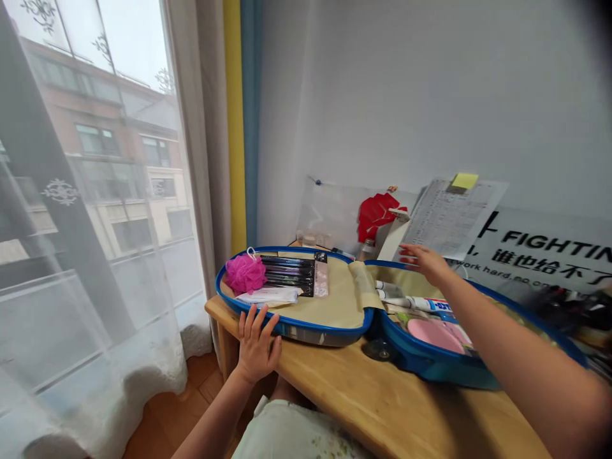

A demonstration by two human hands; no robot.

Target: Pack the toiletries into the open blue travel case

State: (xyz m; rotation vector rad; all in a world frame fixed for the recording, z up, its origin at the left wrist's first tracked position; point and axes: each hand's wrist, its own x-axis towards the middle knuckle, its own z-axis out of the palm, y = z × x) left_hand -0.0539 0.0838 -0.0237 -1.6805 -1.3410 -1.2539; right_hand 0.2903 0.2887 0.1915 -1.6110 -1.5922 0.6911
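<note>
Wooden table [377, 401], open blue case [430, 364] — lying flat

You had a case [315, 331] with a bright blue rim and a beige lining. On it lay a hot-pink loofah [245, 274] and dark pens [287, 274] with thin shiny stripes. In its other half, you saw a white tube [411, 303] with a blue band and a pale pink pad [435, 335]. The surface [382, 395] was honey-coloured wood. Your shirt [291, 433] was pale green with dark green flecks. The sheer white curtain [62, 191] carried snowflake motifs on a grey band, beside a yellow drape [234, 115] and a teal drape [249, 115]. A red cutout [375, 215], a yellow note [465, 181] and a pale poster [549, 245] with black lettering stood behind.
</note>
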